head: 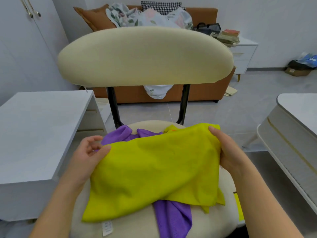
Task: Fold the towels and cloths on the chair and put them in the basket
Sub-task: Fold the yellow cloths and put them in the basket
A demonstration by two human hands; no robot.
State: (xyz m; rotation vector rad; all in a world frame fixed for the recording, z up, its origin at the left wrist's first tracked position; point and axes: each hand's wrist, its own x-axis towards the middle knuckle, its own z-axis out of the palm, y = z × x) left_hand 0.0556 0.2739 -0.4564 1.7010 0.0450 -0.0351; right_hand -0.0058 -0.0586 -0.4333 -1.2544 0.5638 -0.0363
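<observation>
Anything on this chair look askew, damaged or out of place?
Nothing damaged or spilled. The purple cloth lies crumpled on the chair under the yellow cloth, sticking out at its far and near edges. The left hand and right hand hold the yellow cloth, whose near edge runs uneven.

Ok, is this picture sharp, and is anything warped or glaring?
Head view: soft, even light, no glare, only faint shadows under the yellow cloth; wide-angle stretch splays the left table and the right table outward; the cloth's label is too blurred to read.
</observation>
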